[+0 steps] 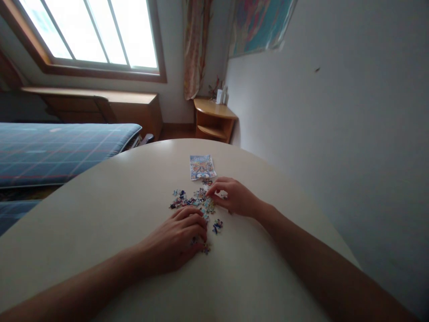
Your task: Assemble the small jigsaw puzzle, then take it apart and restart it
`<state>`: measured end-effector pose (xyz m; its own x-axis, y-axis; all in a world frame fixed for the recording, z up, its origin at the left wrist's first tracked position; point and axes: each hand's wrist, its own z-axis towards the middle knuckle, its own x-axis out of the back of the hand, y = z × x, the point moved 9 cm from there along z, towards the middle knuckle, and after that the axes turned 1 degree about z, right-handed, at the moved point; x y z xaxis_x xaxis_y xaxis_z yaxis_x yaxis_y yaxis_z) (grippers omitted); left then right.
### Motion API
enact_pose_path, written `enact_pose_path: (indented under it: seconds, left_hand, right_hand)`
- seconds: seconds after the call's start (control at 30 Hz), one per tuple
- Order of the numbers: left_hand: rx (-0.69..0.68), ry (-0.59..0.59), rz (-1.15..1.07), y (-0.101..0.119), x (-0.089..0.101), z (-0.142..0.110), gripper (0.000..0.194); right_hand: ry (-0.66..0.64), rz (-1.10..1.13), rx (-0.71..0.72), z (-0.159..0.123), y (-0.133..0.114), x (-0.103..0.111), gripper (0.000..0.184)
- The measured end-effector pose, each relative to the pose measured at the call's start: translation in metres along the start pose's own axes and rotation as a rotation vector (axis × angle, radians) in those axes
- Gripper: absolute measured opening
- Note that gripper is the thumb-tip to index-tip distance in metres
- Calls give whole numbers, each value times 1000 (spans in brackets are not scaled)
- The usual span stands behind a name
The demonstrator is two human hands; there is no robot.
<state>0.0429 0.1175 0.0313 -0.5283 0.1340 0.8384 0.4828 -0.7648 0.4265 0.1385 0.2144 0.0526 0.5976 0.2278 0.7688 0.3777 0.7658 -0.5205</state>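
Left grip (184, 232): curled, hold unclear
Right grip (236, 197): narrow, hold unclear
Puzzle pieces (196, 201): around grips, apparently mostly unjoined

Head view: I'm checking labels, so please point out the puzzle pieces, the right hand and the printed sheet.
Puzzle pieces (209, 205): head view, pale pieces in the pile.
Right hand (237, 197): head view, back of the hand.
Printed sheet (202, 167): head view, middle of its printed side.
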Motion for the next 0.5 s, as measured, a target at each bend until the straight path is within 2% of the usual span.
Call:
enact_pose_path:
  seconds: [0.17, 0.3, 0.5]
  left_hand:
    - [16, 24, -61, -5, 1, 0, 3]
    - [16, 32, -110, -7, 2, -1, 4]
    - [80, 74, -139, -17, 5, -3, 8]
  right_hand:
    - [68, -68, 45, -7, 10, -6, 7]
    - [109, -10, -48, -8, 19, -4, 8]
    - [148, -76, -174, -9, 29, 1, 10]
